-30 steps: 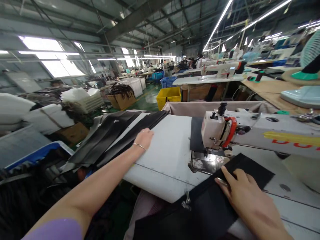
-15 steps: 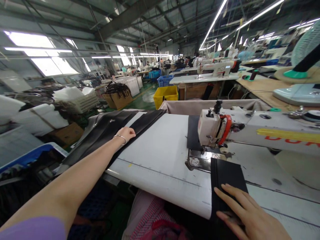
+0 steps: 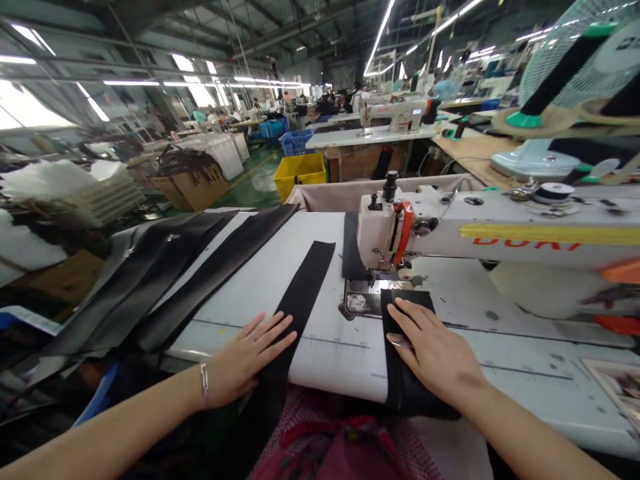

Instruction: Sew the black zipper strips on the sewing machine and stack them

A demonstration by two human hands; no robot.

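Note:
My left hand (image 3: 255, 357), wearing a bracelet, lies with fingers spread on a long black strip (image 3: 307, 283) that looks like leather. The strip runs across the white table and over its front edge. My right hand (image 3: 435, 357) rests, fingers stretched out, on a folded black piece (image 3: 393, 380) in front of the sewing machine (image 3: 383, 233). A shiny metal thing (image 3: 400, 341) shows between its index finger and thumb; its kind is partly hidden. Another black piece (image 3: 351, 250) lies behind the needle area.
Several black strips (image 3: 200, 287) lie overlapped on the table's left. A fabric-lined bin (image 3: 340, 197) stands behind the table, with a yellow crate (image 3: 300, 172) beyond. At the back right is a fan (image 3: 555, 73), with thread cones (image 3: 555, 87) before it. A ruler scale (image 3: 335, 343) marks the front edge.
My left hand has come back from the pile with a black strip, now laid nearer the machine. My right hand has moved forward on the folded piece. The view has turned right.

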